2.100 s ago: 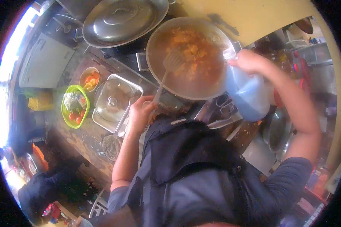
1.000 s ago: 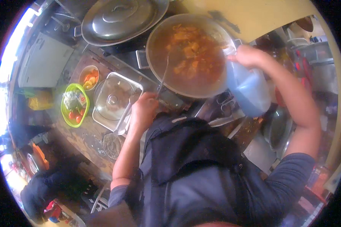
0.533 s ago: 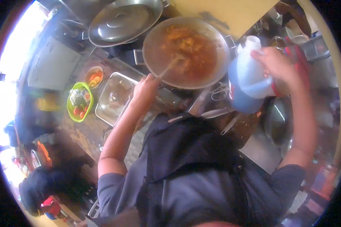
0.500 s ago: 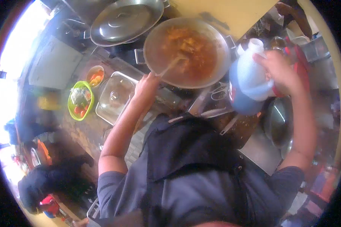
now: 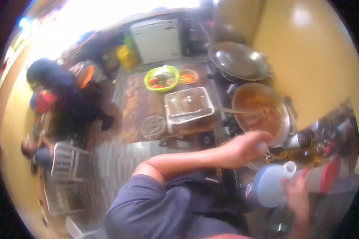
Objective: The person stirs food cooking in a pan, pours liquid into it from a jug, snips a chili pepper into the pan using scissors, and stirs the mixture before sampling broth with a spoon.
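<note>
My right hand [image 5: 297, 195] grips the handle of a large plastic jug [image 5: 269, 185] with a pale blue body and a white open mouth, held beside the stove. My left hand [image 5: 245, 149] is at the near rim of a wide pan [image 5: 285, 125], fingers bunched. A small pale patch shows at its fingertips, too blurred to name. Orange-red stew [image 5: 253, 99] with chunks fills the pan. A long-handled stirring spatula [image 5: 237, 111] rests in it, its handle sticking out over the left rim, with no hand on it.
A large metal lid [image 5: 239, 59] lies behind the pan. On the brown table are a lidded tray [image 5: 189, 105], a green basket of vegetables [image 5: 162, 78], a small bowl [image 5: 188, 76] and a round mat [image 5: 153, 126]. People sit at left near a white chair [image 5: 66, 161]. Red-lidded containers [image 5: 329, 175] stand at right.
My view has swung left, bringing more of the room in. My left hand has let go of the spatula and moved toward the jug. My right hand still holds the jug, now lower.
</note>
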`<state>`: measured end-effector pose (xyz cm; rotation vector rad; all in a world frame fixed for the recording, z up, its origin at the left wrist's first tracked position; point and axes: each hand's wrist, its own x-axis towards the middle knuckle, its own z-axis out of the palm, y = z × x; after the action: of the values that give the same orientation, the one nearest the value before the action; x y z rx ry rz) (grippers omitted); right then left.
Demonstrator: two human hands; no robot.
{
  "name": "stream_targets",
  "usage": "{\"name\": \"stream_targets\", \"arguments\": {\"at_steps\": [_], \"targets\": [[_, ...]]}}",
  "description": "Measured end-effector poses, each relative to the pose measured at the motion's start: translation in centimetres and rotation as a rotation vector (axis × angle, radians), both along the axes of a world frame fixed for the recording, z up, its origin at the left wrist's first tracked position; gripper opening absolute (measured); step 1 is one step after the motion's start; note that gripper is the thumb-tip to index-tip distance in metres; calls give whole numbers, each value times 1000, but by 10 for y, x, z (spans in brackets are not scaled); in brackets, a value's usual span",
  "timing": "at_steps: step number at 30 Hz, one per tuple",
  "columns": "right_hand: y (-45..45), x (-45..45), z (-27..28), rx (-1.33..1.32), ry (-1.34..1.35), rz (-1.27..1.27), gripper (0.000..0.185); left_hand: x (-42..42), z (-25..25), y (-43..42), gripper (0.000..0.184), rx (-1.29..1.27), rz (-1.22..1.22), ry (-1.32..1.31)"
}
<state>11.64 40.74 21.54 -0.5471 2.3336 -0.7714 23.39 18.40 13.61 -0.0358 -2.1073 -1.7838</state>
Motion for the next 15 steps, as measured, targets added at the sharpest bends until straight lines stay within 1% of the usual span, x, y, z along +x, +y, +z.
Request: {"name": "stream_targets", "arguments": {"at_steps": [2, 3, 4, 5, 6, 7, 8, 9, 10, 11, 12, 14, 15], "targets": [[3, 11, -9, -43, 60, 269, 23, 22, 20, 31, 45, -150, 39, 256], [2, 14, -27, -226, -109, 246, 25, 27, 20, 36, 42, -225, 32, 322], [-2, 21, -29, -235, -114, 279, 25, 34, 18, 43, 40, -306, 21, 386], [-9, 31, -29, -168, 72, 468, 24, 44, 18, 51, 38, -414, 44, 350], [-15, 43, -27, -98, 268, 646, 23, 54, 15, 58, 43, -449, 97, 330], [-22, 52, -25, -85, 146, 672, 21, 66, 12, 62, 42, -509, 146, 274], [-23, 58, -29, -90, 148, 696, 21, 80, 11, 65, 41, -566, 196, 216], [-26, 64, -37, -76, 144, 772, 21, 92, 9, 68, 41, -574, 221, 211], [-31, 70, -50, -59, 142, 848, 21, 105, 7, 71, 38, -741, 211, 61], [-26, 58, -102, -231, 56, 847, 20, 115, 3, 74, 35, -899, 203, -98], [-27, 63, -120, -235, 59, 882, 20, 124, -4, 78, 35, -903, 237, -108], [-40, 74, -133, -110, 90, 976, 19, 144, -23, 86, 31, -815, 344, -31], [-44, 100, -114, -223, 20, 936, 21, 154, -30, 87, 31, -737, 360, -15]]}}
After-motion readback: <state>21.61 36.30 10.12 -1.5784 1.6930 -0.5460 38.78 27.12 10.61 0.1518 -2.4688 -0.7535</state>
